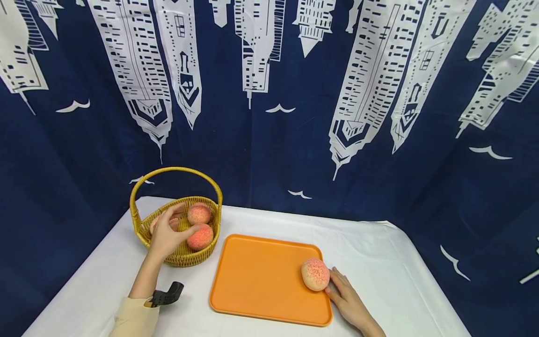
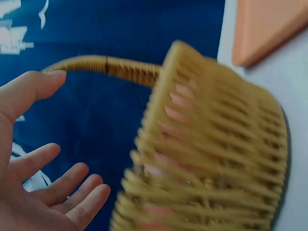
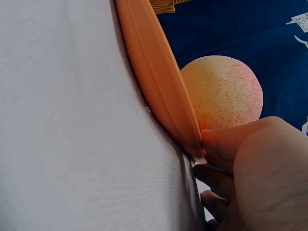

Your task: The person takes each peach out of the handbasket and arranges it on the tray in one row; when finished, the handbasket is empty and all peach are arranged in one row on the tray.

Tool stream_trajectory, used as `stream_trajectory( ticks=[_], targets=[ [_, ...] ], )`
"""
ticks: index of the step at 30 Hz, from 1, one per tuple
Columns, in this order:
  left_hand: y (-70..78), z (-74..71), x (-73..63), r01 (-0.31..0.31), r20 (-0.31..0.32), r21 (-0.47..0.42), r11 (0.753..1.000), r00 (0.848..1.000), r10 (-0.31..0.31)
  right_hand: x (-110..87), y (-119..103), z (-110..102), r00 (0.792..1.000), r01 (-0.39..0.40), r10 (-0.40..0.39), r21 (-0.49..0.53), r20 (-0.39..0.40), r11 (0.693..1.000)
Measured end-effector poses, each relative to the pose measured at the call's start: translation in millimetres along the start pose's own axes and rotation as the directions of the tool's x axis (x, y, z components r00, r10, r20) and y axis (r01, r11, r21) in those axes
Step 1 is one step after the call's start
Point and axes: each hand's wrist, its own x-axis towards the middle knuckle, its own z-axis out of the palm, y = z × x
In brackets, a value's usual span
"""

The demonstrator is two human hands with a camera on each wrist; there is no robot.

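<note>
Over the wicker basket [image 1: 191, 260], my left hand [image 1: 167, 236] reaches in with thumb and fingers spread apart. A pink-and-cream toy peach [image 1: 200, 237] lies beside its thumb tip; whether they touch I cannot tell. Behind it sits another peach [image 1: 200, 213], and a third peach [image 1: 155, 224] is partly hidden by the hand. In the left wrist view the left fingers [image 2: 62, 187] hold nothing. At the right edge of the orange tray [image 1: 261, 281], my right hand [image 1: 350, 299] pinches the rim, thumb [image 3: 219, 142] on top. One peach [image 1: 315, 274] rests on the tray next to this hand.
The basket's tall arched handle [image 1: 177, 169] rises above the left hand. A white cloth [image 1: 379, 262] covers the table. Behind hangs a dark blue curtain [image 1: 273, 154] with white skyline prints. A black strap [image 1: 167, 295] is on the left wrist.
</note>
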Motion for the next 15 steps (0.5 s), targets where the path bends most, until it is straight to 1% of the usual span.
stream_trajectory(
  ticks=[3,7,11,15],
  targets=[
    [-11.3,-6.7,1.6,0.054,0.012,0.042,0.998,0.998,-0.055,0.3,0.1,-0.2,1.000,-0.020,0.020,0.004,0.012,1.000],
    [-23.9,-8.2,3.4,0.097,0.041,0.054,0.994,0.994,-0.099,0.1,-1.5,-0.7,0.998,-0.048,0.048,0.004,0.035,0.999],
    [-32.5,-7.9,4.8,0.112,0.069,0.047,0.993,0.991,-0.115,-0.3,-2.4,-0.4,0.998,-0.046,0.046,0.013,0.037,0.999],
    [-36.1,-7.5,6.0,0.105,0.114,0.058,0.993,0.987,-0.111,0.5,-2.2,0.3,1.000,-0.022,0.022,0.009,0.017,1.000]
  ],
)
